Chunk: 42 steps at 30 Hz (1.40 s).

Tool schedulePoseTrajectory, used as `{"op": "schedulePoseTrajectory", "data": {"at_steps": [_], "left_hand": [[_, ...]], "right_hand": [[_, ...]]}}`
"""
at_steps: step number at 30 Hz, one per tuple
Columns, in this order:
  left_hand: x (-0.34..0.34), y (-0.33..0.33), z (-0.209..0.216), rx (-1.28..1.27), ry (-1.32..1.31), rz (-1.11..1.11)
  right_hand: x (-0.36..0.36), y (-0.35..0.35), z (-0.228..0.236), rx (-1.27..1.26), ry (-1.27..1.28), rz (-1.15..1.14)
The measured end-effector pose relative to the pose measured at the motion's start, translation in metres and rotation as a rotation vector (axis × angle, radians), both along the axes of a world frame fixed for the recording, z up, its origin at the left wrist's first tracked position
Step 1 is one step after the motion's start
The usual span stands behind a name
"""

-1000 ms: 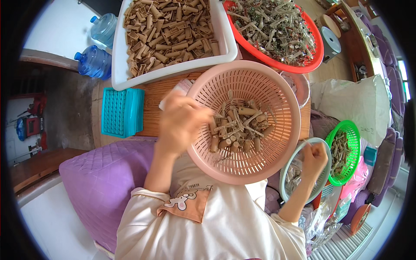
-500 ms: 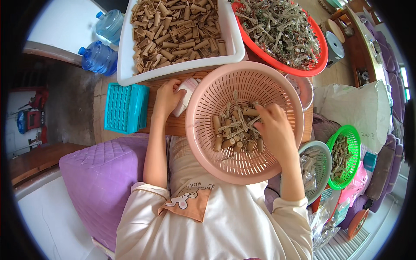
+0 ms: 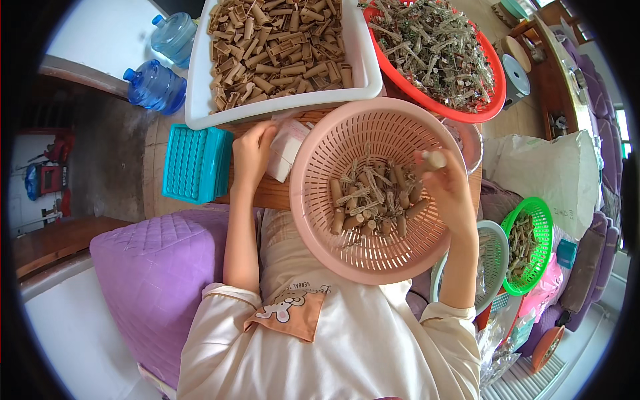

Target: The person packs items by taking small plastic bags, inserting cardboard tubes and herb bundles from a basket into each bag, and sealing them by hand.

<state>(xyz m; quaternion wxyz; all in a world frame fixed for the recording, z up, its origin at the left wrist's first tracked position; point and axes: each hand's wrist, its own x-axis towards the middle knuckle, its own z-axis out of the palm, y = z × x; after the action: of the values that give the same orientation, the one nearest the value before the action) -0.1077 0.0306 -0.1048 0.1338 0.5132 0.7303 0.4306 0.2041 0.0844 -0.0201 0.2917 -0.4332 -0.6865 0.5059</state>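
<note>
Both hands reach forward from bent elbows: the right hand [image 3: 445,190] is curled over the far right side of the pink basket [image 3: 320,167], fingers pinched shut on a short tan stick [image 3: 435,159] held just above the pile of brown sticks [image 3: 373,200] lying in the basket's middle. Left hand [image 3: 252,155] rests on the wooden counter [image 3: 267,195], fingers curled loosely against a white pad [image 3: 288,149] just beside the basket's left rim. Left of that hand lies a teal perforated box [image 3: 195,163]. Farther off stand a white tray [image 3: 200,100] full of tan cut pieces and a red basket [image 3: 460,110] heaped with greenish stems.
</note>
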Motion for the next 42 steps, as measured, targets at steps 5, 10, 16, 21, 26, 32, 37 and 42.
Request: {"op": "schedulePoseTrajectory", "data": {"at_steps": [5,10,16,21,26,32,37,42], "left_hand": [[0.028,-0.039,0.046,0.148,-0.424,-0.071],[0.091,-0.056,0.087,-0.014,-1.385,-0.667],[0.136,-0.054,0.106,-0.116,-1.197,-0.682],[0.13,-0.052,0.1,0.081,-0.739,-0.55],[0.116,-0.044,0.112,0.1,-0.387,-0.398],[0.116,-0.038,0.108,-0.013,-0.678,-0.383],[0.109,-0.04,0.102,-0.099,-0.846,-0.404],[0.11,-0.039,0.105,-0.099,-0.799,-0.42]], "right_hand": [[0.007,-0.004,0.013,-0.39,0.919,-0.065],[-0.016,-0.014,0.028,-0.604,1.303,0.023],[-0.038,-0.027,0.032,-0.662,1.242,-0.046],[-0.043,-0.038,0.036,-0.573,0.806,-0.155],[-0.039,-0.048,0.038,-0.406,0.347,0.012],[-0.029,-0.034,0.029,0.153,0.201,-0.139],[-0.015,-0.046,0.056,0.146,0.372,-0.378],[-0.022,-0.056,0.065,0.369,0.093,-0.317]]}}
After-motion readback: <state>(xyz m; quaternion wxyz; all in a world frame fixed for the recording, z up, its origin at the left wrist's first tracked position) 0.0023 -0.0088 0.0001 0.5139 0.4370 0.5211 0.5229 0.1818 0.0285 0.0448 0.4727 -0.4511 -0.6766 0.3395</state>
